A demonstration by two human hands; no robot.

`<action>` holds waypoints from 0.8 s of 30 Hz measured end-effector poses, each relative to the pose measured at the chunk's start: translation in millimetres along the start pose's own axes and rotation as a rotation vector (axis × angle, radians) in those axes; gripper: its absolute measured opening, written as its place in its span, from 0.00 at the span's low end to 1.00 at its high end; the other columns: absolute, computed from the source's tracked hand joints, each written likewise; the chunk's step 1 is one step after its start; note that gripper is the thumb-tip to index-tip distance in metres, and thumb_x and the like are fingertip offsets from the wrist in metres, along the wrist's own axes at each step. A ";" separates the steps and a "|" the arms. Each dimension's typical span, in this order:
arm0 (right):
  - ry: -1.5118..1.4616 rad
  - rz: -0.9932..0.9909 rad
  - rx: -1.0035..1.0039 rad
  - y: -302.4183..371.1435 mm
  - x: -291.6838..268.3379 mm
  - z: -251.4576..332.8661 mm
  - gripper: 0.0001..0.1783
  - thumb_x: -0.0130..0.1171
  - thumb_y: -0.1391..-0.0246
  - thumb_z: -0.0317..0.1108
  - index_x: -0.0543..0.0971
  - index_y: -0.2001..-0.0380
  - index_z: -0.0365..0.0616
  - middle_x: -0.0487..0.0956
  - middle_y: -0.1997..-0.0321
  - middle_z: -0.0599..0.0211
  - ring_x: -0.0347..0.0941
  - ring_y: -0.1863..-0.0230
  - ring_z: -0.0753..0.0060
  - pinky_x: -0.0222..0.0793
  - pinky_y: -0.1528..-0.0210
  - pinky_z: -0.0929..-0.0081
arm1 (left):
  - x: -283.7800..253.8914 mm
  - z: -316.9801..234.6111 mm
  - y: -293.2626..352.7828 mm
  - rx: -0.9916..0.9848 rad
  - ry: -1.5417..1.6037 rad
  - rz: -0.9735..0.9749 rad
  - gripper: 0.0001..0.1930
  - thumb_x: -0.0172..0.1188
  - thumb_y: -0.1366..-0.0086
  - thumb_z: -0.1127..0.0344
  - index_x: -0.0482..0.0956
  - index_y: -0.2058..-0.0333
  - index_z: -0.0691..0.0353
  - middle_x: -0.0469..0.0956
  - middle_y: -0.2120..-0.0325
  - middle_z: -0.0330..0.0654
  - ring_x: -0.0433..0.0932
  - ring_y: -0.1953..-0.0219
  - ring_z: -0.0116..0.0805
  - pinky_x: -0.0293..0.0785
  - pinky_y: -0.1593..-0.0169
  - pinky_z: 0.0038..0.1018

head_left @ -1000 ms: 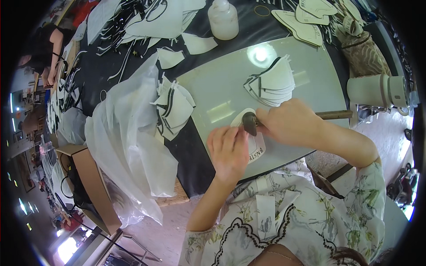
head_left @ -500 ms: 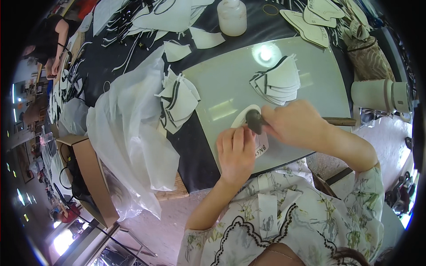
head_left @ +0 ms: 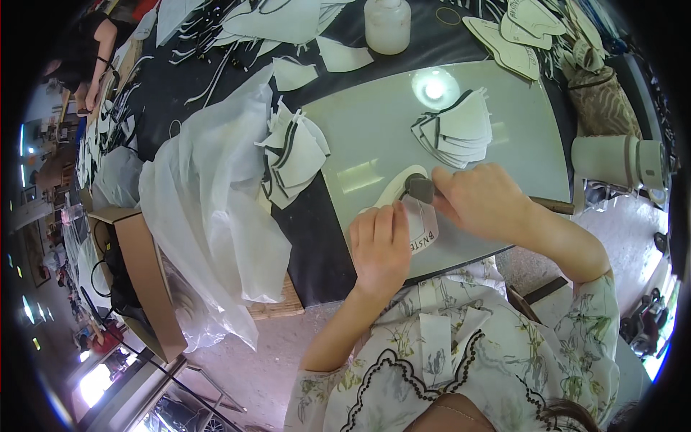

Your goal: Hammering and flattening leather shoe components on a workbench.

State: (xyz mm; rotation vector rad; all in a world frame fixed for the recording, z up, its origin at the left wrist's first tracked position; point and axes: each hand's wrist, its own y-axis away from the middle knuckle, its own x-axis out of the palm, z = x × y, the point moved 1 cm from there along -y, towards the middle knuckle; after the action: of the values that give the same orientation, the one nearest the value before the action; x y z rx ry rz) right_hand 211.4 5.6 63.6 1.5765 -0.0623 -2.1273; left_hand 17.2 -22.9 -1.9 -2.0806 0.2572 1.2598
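My right hand is closed around a hammer. Its dark metal head sits over the upper part of a white cut piece, and the wooden handle sticks out past my wrist. Fingertips of my left hand press close together on the left side of that piece, right beside the hammer head. Whether they also pinch its dark edging is hidden. The piece lies on a smooth grey-green board and carries dark lettering near its lower edge. Farther back on the board rests a fanned stack of white pieces with black edging.
Another stack of black-edged pieces lies left of the board, against a translucent plastic bag. A cloudy white jar stands at the back. Paper patterns and a grey cylindrical flask are on the right. An open cardboard box is lower left.
The hammer head has tilted and shifted slightly right, showing its flat side more. My left hand keeps its place on the piece. The whole view has shifted slightly.
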 end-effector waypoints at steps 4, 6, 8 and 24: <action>-0.029 -0.053 -0.026 2.4 -6.9 6.0 0.15 0.58 0.43 0.41 0.69 0.66 0.40 0.76 0.84 0.59 0.75 0.80 0.50 0.69 0.78 0.58 | -5.5 -2.9 -5.2 0.071 -0.033 0.086 0.14 0.58 0.46 0.73 0.78 0.60 0.73 0.73 0.63 0.48 0.73 0.58 0.46 0.72 0.53 0.42; -0.002 0.007 0.002 -0.3 -6.9 13.5 0.15 0.58 0.43 0.41 0.69 0.66 0.40 0.76 0.83 0.59 0.75 0.80 0.51 0.69 0.78 0.58 | -7.1 -2.8 -8.5 0.076 -0.026 0.105 0.14 0.58 0.46 0.73 0.78 0.60 0.73 0.73 0.63 0.49 0.73 0.58 0.46 0.72 0.53 0.42; 0.027 0.067 0.031 1.2 -5.4 15.9 0.16 0.58 0.43 0.42 0.69 0.66 0.40 0.77 0.82 0.60 0.76 0.80 0.51 0.69 0.78 0.59 | -7.7 -3.0 -7.7 0.082 -0.017 0.121 0.15 0.58 0.47 0.73 0.78 0.60 0.74 0.73 0.62 0.49 0.72 0.57 0.46 0.72 0.52 0.43; 0.004 -0.034 0.019 0.8 1.6 9.9 0.21 0.52 0.36 0.48 0.70 0.69 0.37 0.75 0.86 0.58 0.76 0.82 0.52 0.70 0.80 0.59 | -7.5 5.1 3.0 0.008 0.054 0.026 0.16 0.61 0.47 0.73 0.79 0.58 0.68 0.73 0.63 0.44 0.73 0.58 0.45 0.71 0.54 0.40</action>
State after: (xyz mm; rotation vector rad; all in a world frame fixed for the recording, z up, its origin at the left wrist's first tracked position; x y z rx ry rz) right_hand 202.3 1.8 65.7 1.6032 -0.0554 -2.1557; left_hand 8.4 -23.2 1.5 -2.1129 0.3145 1.2171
